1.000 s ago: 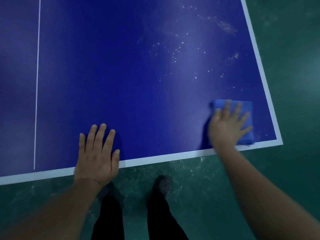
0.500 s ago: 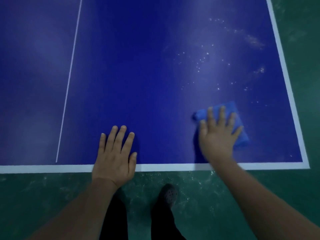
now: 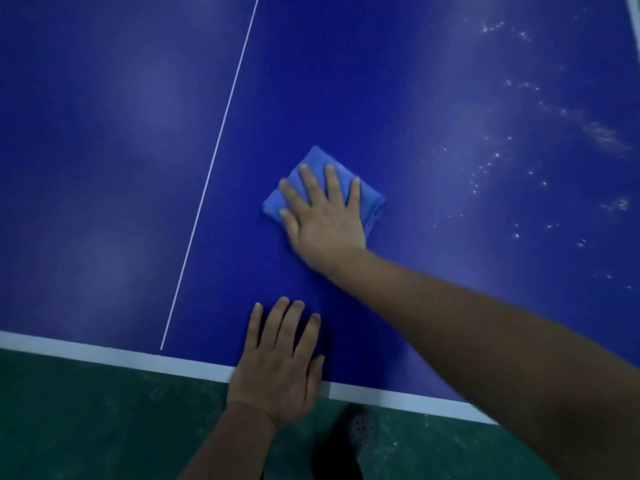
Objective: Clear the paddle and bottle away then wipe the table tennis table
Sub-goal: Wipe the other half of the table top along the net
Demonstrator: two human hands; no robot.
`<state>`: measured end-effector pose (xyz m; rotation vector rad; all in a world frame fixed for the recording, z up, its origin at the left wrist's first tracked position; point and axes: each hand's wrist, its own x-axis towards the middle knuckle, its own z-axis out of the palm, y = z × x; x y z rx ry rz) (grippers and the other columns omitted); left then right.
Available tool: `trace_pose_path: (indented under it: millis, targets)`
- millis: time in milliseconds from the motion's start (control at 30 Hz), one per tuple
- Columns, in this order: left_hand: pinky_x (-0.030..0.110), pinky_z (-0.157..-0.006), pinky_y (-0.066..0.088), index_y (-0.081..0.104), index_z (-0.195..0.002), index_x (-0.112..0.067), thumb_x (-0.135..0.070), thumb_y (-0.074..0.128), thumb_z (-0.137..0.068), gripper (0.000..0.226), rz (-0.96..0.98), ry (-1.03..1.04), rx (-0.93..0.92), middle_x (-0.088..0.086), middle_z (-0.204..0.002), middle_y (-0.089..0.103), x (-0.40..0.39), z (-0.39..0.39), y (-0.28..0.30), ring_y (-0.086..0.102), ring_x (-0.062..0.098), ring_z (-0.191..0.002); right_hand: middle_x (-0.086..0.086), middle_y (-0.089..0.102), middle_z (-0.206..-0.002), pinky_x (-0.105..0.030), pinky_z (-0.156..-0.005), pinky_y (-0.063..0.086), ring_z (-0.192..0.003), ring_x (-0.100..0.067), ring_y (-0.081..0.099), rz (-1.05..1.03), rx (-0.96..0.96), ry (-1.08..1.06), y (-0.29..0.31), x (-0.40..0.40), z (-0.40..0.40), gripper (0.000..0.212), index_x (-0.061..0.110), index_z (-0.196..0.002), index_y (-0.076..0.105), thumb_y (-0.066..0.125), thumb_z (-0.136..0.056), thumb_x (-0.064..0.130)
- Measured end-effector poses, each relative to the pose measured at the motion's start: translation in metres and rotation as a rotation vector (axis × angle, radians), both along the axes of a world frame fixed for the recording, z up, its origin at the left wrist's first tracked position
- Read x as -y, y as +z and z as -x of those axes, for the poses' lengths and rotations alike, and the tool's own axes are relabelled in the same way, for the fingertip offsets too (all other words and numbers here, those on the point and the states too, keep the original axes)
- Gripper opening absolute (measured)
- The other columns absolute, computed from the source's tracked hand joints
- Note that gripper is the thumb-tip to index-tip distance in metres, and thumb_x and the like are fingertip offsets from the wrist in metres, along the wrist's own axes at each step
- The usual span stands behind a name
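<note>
Now my right hand (image 3: 323,216), fingers spread flat on the blue cloth (image 3: 372,202), has swept left toward the centre line (image 3: 221,143); white specks (image 3: 519,181) remain rightward. Left hand (image 3: 277,368) braces flat on the table (image 3: 104,150).

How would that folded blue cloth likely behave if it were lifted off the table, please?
The blue cloth is probably floppy: its folds bulge softly under the flat right hand. It likely unfolds when lifted and seems light.
</note>
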<state>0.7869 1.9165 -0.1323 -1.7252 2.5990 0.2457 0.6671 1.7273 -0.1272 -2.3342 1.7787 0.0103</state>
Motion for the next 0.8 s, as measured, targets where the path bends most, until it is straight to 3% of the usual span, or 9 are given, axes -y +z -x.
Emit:
trace_pose_path:
  millis: [167, 267, 333, 433, 500, 600, 700, 733, 800]
  targets:
    - [0.062, -0.114, 0.017, 0.042, -0.139, -0.013, -0.045, 0.035, -0.095, 0.055, -0.038, -0.004, 0.001, 0.016, -0.145, 0.037, 0.001, 0.000, 0.002, 0.033, 0.038, -0.139, 0.001, 0.003, -0.167, -0.069, -0.115, -0.002, -0.152, -0.036, -0.002, -0.036, -0.036, -0.501, 0.007, 0.100, 0.086, 0.054, 0.037, -0.157, 0.014, 0.017, -0.104, 0.048]
    - [0.062, -0.114, 0.017, 0.041, -0.140, -0.013, -0.045, 0.036, -0.095, 0.055, -0.075, 0.003, -0.001, 0.016, -0.146, 0.038, 0.001, -0.001, 0.004, 0.033, 0.037, -0.140, -0.001, 0.002, -0.167, -0.069, -0.114, -0.002, -0.152, -0.037, -0.004, -0.036, -0.005, -0.712, 0.008, 0.093, 0.107, 0.056, 0.034, -0.158, 0.013, 0.015, -0.104, 0.048]
    - [0.062, -0.114, 0.017, 0.040, -0.140, -0.013, -0.045, 0.035, -0.095, 0.055, -0.084, 0.000, 0.009, 0.016, -0.146, 0.037, 0.001, -0.001, 0.004, 0.032, 0.037, -0.140, -0.003, 0.006, -0.167, -0.070, -0.114, 0.000, -0.151, -0.040, 0.001, 0.012, -0.037, -0.595, 0.006, 0.061, 0.070, 0.056, 0.034, -0.158, 0.016, 0.018, -0.104, 0.047]
    - [0.063, -0.114, 0.018, 0.041, -0.139, -0.012, -0.045, 0.036, -0.094, 0.055, -0.103, 0.002, 0.016, 0.017, -0.145, 0.038, 0.002, -0.001, 0.005, 0.033, 0.038, -0.139, 0.000, 0.010, -0.167, -0.064, -0.115, -0.006, -0.152, -0.035, 0.001, -0.002, -0.029, -0.062, -0.001, 0.010, 0.015, 0.057, 0.038, -0.156, 0.018, 0.015, -0.101, 0.053]
    - [0.063, -0.113, 0.019, 0.041, -0.138, -0.012, -0.045, 0.033, -0.095, 0.055, -0.108, 0.005, 0.014, 0.017, -0.145, 0.038, 0.002, 0.001, 0.005, 0.034, 0.038, -0.138, 0.004, 0.011, -0.166, -0.062, -0.116, -0.005, -0.153, -0.031, 0.001, -0.044, -0.042, 0.026, 0.003, 0.022, 0.037, 0.058, 0.039, -0.156, 0.018, 0.012, -0.099, 0.055]
    - [0.063, -0.112, 0.019, 0.041, -0.138, -0.011, -0.045, 0.021, -0.100, 0.055, -0.128, 0.011, 0.011, 0.017, -0.144, 0.038, 0.003, 0.001, 0.009, 0.034, 0.038, -0.138, 0.004, 0.007, -0.167, -0.065, -0.117, 0.003, -0.153, -0.032, 0.004, 0.011, -0.130, -0.345, 0.007, 0.069, 0.131, 0.056, 0.038, -0.157, 0.015, 0.018, -0.102, 0.051]
    - [0.065, -0.110, 0.021, 0.049, -0.136, -0.009, -0.044, 0.032, -0.096, 0.056, -0.133, 0.003, 0.018, 0.020, -0.142, 0.042, 0.003, 0.001, 0.010, 0.036, 0.040, -0.136, 0.004, -0.003, -0.167, -0.067, -0.116, 0.000, -0.152, -0.032, -0.007, -0.070, -0.046, -0.802, 0.019, 0.083, 0.204, 0.057, 0.036, -0.158, 0.006, 0.013, -0.104, 0.051]
    - [0.065, -0.110, 0.022, 0.051, -0.135, -0.008, -0.044, 0.034, -0.094, 0.057, -0.141, 0.002, 0.021, 0.020, -0.142, 0.043, 0.004, 0.001, 0.010, 0.036, 0.040, -0.136, 0.003, -0.004, -0.167, -0.068, -0.115, 0.000, -0.152, -0.033, -0.008, -0.066, -0.046, -0.857, 0.019, 0.079, 0.200, 0.057, 0.035, -0.158, 0.006, 0.012, -0.104, 0.050]
    - [0.065, -0.109, 0.023, 0.053, -0.135, -0.007, -0.044, 0.035, -0.094, 0.057, -0.157, 0.006, 0.028, 0.020, -0.142, 0.044, 0.004, 0.001, 0.011, 0.037, 0.040, -0.136, 0.001, 0.000, -0.167, -0.069, -0.115, -0.001, -0.152, -0.035, -0.003, -0.020, -0.048, -0.715, 0.014, 0.060, 0.155, 0.056, 0.034, -0.158, 0.010, 0.016, -0.104, 0.049]
